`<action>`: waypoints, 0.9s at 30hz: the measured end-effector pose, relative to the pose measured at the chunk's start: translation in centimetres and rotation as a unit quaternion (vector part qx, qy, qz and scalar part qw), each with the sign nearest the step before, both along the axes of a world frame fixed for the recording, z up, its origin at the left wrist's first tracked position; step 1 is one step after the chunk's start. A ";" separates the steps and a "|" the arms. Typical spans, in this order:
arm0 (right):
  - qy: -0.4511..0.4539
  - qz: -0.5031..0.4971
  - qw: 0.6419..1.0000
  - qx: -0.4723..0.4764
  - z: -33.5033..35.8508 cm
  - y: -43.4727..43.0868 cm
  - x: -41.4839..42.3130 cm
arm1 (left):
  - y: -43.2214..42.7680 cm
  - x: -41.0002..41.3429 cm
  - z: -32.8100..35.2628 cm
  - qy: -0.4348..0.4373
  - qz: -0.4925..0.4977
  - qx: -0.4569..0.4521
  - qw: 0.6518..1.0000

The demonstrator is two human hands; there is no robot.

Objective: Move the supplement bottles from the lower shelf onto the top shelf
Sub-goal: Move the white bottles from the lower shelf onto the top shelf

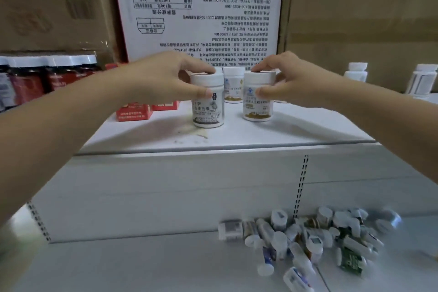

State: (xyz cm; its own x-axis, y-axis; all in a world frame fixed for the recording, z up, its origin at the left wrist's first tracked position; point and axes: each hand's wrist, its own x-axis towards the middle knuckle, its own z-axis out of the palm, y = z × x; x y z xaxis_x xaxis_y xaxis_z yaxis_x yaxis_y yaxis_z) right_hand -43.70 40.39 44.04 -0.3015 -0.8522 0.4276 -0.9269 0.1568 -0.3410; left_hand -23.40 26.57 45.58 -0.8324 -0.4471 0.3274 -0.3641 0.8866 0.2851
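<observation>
Two white supplement bottles stand upright on the white top shelf (pixel 237 136). My left hand (pixel 163 78) grips the left bottle (pixel 208 109) by its cap and upper body, thumb in front and forefinger over the lid. My right hand (pixel 286 80) grips the right bottle (pixel 258 106) the same way. A third white bottle (pixel 233 86) stands just behind and between them. On the lower shelf (pixel 142 265), a heap of several white bottles (pixel 308 242) lies tumbled at the right.
A large white printed carton (pixel 201 9) stands behind the bottles, with brown cartons (pixel 362 21) on both sides. Red boxes (pixel 135 111) and dark red jars (pixel 47 78) sit to the left on the top shelf. Two white bottles (pixel 355 72) stand far right.
</observation>
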 end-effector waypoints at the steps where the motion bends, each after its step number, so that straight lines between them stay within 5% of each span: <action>1: 0.023 -0.003 1.000 0.010 0.1 -0.9 -0.3 | -0.3 -0.3 0.2 -0.013 -0.002 -0.021 1.000; 11: 0.137 0.001 0.991 0.004 0.4 -6.3 -2.8 | -2.9 -2.0 1.5 -0.067 -0.034 -0.098 0.992; 22: 0.080 0.020 0.995 -0.049 -0.5 -7.1 -4.0 | -2.9 -3.3 2.7 -0.087 -0.031 -0.055 0.994; 27: 0.066 -0.010 0.996 0.059 -0.2 -2.5 -7.2 | -0.8 -5.2 3.1 -0.093 -0.043 -0.035 0.994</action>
State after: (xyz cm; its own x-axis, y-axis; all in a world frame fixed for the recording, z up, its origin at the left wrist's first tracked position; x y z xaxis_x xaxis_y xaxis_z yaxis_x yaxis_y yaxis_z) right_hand -50.87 37.85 43.85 -0.2667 -0.8934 0.3616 -0.9587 0.2073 -0.1949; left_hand -28.60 25.77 48.69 -0.9155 -0.3532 0.1928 -0.3268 0.9322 0.1557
